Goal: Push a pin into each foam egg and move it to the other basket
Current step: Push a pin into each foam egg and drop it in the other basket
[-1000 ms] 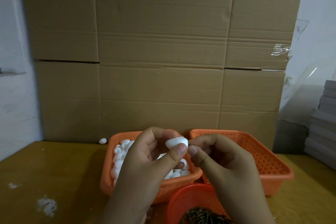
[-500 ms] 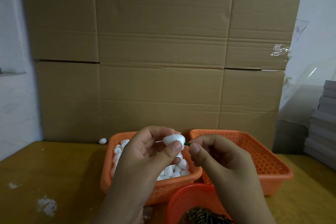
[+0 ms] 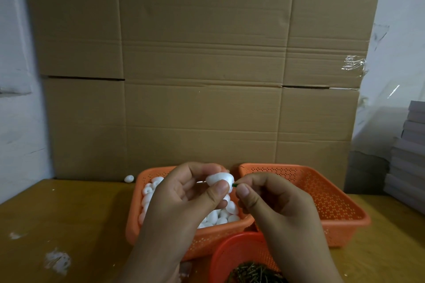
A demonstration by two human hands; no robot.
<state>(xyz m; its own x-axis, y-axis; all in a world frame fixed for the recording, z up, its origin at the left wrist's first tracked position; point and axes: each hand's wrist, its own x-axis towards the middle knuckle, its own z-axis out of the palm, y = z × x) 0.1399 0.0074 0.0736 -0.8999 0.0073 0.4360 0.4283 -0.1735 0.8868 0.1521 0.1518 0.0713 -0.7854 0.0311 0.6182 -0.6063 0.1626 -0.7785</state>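
My left hand [image 3: 184, 200] holds a white foam egg [image 3: 218, 179] between thumb and fingers, above the left orange basket [image 3: 147, 225] that is full of several white foam eggs [image 3: 213, 217]. My right hand [image 3: 271, 202] pinches a green-headed pin [image 3: 235, 185] whose head sits just off the egg's right end. A thin tip pokes out of the egg's left side. The right orange basket [image 3: 333, 202] shows no eggs in the part not hidden by my right hand.
A small round red basket [image 3: 232, 253] of dark pins stands at the near edge. One loose egg [image 3: 129, 178] lies on the wooden table by the cardboard wall [image 3: 207, 76]. Grey stacked boards [image 3: 409, 158] stand at the right.
My right hand has drawn slightly right of the egg, so the pin's green head now shows between fingertip and egg. My left hand raised the egg a little.
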